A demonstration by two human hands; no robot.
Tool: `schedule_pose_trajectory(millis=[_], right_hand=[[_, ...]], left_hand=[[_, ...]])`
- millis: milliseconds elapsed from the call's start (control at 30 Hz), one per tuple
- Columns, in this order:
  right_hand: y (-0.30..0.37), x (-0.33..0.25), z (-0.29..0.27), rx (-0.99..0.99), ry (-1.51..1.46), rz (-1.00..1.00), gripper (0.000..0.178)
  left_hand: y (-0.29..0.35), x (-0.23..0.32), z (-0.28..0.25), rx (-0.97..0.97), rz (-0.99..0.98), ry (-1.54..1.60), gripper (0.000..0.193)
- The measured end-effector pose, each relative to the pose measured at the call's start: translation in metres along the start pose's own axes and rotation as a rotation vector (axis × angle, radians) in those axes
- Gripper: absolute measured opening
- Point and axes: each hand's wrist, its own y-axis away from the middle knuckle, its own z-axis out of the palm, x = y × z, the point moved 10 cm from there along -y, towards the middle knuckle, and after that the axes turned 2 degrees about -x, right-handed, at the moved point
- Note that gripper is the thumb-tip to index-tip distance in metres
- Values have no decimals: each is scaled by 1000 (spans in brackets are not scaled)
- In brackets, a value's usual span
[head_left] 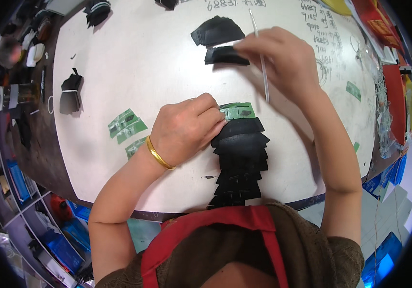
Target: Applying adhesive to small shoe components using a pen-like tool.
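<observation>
My left hand is curled on the white board, its fingertips closed at the left end of a green printed piece. Just below that piece starts a column of overlapping black pieces, fanned out toward my body. A thin, pale translucent stick runs through the fingers of my right hand, which is raised over the board. My right thumb and forefinger meet at the right end of a folded-looking black piece. Beyond it lies a fanned stack of black pieces. Whether the right fingertips grip the black piece is unclear.
Loose green pieces lie left of my left forearm, and another green piece lies far right. A banded black bundle rests at the left, another bundle at the far left. Clear plastic bags crowd the right edge.
</observation>
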Motion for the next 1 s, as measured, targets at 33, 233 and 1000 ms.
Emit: schedule_pose_trajectory(millis=[33, 233, 1000], right_hand=[[5, -21, -8, 32, -38, -87, 15], [35, -17, -18, -81, -212, 118, 20], [73, 19, 26, -59, -1035, 998, 34]], left_hand=[[1, 0, -1, 7, 0, -14, 18], [-3, 4, -9, 60, -12, 3, 17], [-12, -3, -5, 178, -173, -163, 14]])
